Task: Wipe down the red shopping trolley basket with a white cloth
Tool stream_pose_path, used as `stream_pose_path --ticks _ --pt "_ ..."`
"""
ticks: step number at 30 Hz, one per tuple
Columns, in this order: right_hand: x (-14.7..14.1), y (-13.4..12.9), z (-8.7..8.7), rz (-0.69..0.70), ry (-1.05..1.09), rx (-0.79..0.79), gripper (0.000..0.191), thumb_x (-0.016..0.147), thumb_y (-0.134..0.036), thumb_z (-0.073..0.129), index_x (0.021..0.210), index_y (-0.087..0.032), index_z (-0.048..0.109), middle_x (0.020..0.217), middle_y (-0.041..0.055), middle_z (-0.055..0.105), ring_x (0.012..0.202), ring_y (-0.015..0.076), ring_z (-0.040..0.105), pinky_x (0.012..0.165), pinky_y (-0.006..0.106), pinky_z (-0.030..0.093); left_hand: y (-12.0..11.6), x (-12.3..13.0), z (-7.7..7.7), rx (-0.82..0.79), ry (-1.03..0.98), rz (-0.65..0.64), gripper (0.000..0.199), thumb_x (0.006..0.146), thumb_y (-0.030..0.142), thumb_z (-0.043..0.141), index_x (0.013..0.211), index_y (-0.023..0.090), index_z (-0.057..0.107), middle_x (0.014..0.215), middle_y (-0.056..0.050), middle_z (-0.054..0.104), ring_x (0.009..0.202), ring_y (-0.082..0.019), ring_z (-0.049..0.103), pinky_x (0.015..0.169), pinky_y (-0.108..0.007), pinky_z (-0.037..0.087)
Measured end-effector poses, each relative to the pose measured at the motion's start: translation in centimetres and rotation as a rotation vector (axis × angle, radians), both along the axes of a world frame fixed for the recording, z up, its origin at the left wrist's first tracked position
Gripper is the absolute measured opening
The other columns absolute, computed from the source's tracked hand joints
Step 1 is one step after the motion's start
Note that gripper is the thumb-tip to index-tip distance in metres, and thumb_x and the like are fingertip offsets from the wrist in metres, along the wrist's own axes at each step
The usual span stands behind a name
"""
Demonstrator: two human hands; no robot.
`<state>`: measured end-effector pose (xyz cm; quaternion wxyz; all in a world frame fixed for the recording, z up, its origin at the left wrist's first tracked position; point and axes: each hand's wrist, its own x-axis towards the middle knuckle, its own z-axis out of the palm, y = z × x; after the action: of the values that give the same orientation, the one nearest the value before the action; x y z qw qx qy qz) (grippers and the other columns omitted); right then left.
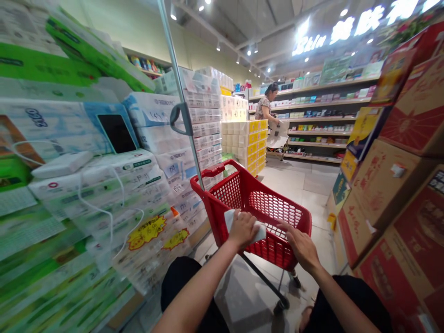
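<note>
A red plastic shopping cart (pixel 274 203) with latticed sides stands in front of me, and no goods show inside its basket. My left hand (pixel 243 229) is closed on a white cloth (pixel 261 233) at the cart's near side; whether it is fabric or paper I cannot tell. Parts of the cloth stick out on both sides of the fingers. My right hand (pixel 302 245) is open at the near right corner of the basket, its fingers stretched over the rim. A grey metal pole (pixel 176 78) with a plastic loop rises at the cart's left end.
Stacked tissue packs (pixel 138 175) fill the left side, with a dark-screened phone (pixel 117 132), a white power bank (pixel 62 164) and cables. Cardboard boxes (pixel 385 180) are piled on the right. Farther back, a person (pixel 264 108) stands before stocked shelves (pixel 319 118).
</note>
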<state>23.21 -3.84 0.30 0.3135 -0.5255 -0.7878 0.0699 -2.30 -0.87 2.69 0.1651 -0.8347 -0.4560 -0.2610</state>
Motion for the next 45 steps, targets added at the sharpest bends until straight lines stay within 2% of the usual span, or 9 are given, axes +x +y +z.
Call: stream_pose_path --ticks 4,8,12,17,21,28,33,39,45 --pt "-1.3 -0.4 -0.8 -0.035 0.152 0.075 0.052 0.099 -0.049 0.022 0.149 -0.035 0.029 0.145 0.0010 0.048 0.126 0.0238 0.050 0.103 0.048 0.039 -3.2 6.5 -2.6 -0.045 -0.021 -0.120 0.032 0.097 0.046 0.039 0.109 0.023 0.057 0.108 -0.005 0.058 0.108 -0.023 0.048 0.110 -0.052 0.019" --pt "-1.8 -0.8 -1.6 0.021 0.386 0.082 0.055 0.099 -0.050 0.021 0.151 -0.033 0.025 0.148 0.0020 0.044 0.134 0.0236 0.042 0.111 0.048 0.033 -4.8 8.9 -3.4 -0.078 0.018 -0.206 0.036 0.097 0.048 0.038 0.116 0.022 0.055 0.111 -0.005 0.058 0.108 -0.024 0.048 0.110 -0.053 0.017" --pt "-0.3 -0.2 -0.9 0.084 0.474 0.028 0.053 0.100 -0.048 0.021 0.149 -0.031 0.030 0.151 0.0034 0.040 0.135 0.0210 0.041 0.113 0.045 0.033 -4.7 7.8 -2.8 -0.124 0.054 -0.305 0.035 0.096 0.051 0.040 0.106 0.023 0.059 0.107 -0.003 0.060 0.105 -0.022 0.050 0.108 -0.049 0.019" --pt "4.7 1.4 1.4 0.021 0.119 0.101 0.044 0.099 -0.048 0.031 0.134 -0.032 0.052 0.135 0.0018 0.057 0.129 0.0216 0.047 0.115 0.051 0.027 -4.4 4.8 -1.7 -0.205 0.040 -0.445 0.034 0.094 0.053 0.045 0.099 0.023 0.060 0.099 -0.002 0.063 0.100 -0.020 0.051 0.105 -0.044 0.021" --pt "7.2 1.2 1.5 0.063 -0.161 0.091 0.039 0.101 -0.045 0.029 0.120 -0.034 0.061 0.125 -0.0019 0.064 0.134 0.0215 0.043 0.118 0.056 0.016 -4.0 1.6 -0.9 -0.285 0.007 -0.496 0.031 0.094 0.049 0.045 0.093 0.022 0.060 0.095 -0.003 0.062 0.098 -0.020 0.052 0.104 -0.042 0.024" --pt "2.3 0.1 1.1 0.180 -0.277 0.110 0.034 0.100 -0.044 0.032 0.117 -0.027 0.057 0.126 0.0009 0.061 0.143 0.0196 0.027 0.120 0.052 0.010 -2.5 -2.6 0.3 -0.206 -0.069 -0.243 0.025 0.095 0.032 0.039 0.084 0.022 0.060 0.091 -0.003 0.059 0.097 -0.021 0.051 0.109 -0.046 0.027" --pt "-1.6 -0.1 1.6 0.281 -0.242 0.068 0.031 0.099 -0.042 0.034 0.118 -0.026 0.053 0.126 0.0023 0.060 0.139 0.0194 0.035 0.120 0.050 0.017 -4.2 -3.0 -1.2 -0.092 -0.112 -0.043 0.022 0.095 0.025 0.041 0.083 0.022 0.059 0.085 -0.003 0.056 0.091 -0.021 0.052 0.108 -0.048 0.031" --pt "-3.4 -0.7 1.4 0.310 -0.234 0.091 0.023 0.097 -0.036 0.038 0.111 -0.025 0.053 0.119 0.0045 0.062 0.136 0.0209 0.038 0.120 0.051 0.015 -5.6 -1.5 -3.6 0.000 -0.079 0.165 0.016 0.095 0.026 0.044 0.095 0.020 0.059 0.095 -0.006 0.057 0.094 -0.024 0.051 0.100 -0.047 0.037" --pt "-3.0 -0.3 0.5 0.245 -0.252 0.142 0.021 0.096 -0.036 0.041 0.105 -0.022 0.053 0.121 0.0075 0.060 0.138 0.0226 0.035 0.119 0.054 0.015 -4.9 3.5 -4.6 -0.034 -0.049 0.199 0.017 0.091 0.030 0.052 0.102 0.017 0.057 0.099 -0.008 0.056 0.094 -0.026 0.050 0.094 -0.047 0.039"
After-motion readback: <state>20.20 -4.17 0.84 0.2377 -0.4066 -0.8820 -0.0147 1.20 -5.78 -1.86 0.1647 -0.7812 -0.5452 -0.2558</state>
